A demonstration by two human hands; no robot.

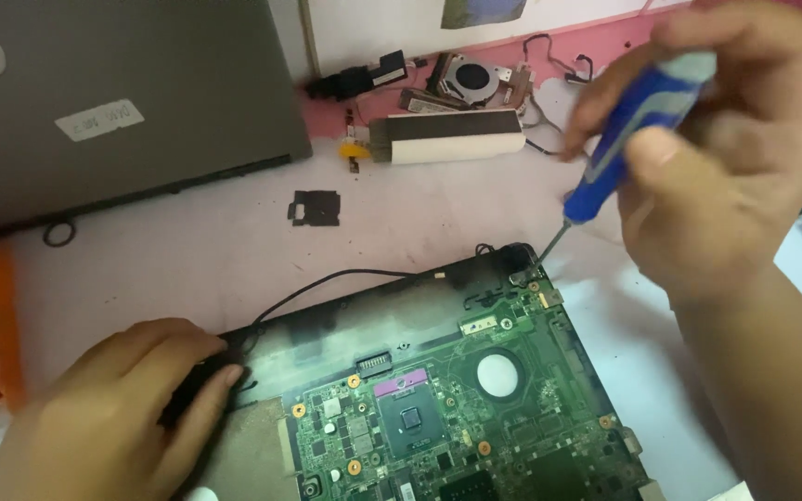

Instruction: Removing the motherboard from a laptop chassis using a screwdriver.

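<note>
Right hand [726,158] up high, fingers wrapped tight round a blue screwdriver [628,148], and its thin metal tip is angled down onto the far right corner of the opened laptop base [345,315], right at the black hinge bracket. Left hand [113,408] is down at the near left corner of that base, fingers curled over the black edge and pressing on it. Between the two hands lies the green motherboard [475,417], bare, with its dark square chip in the middle and a round white patch just beyond it. A black cable loops off the back edge onto the pale surface [187,250]. Farther back: a small black plate [315,208], a white and dark strip part [447,136], a cooling fan [471,79], and a grey laptop lid [113,102] at far left.
</note>
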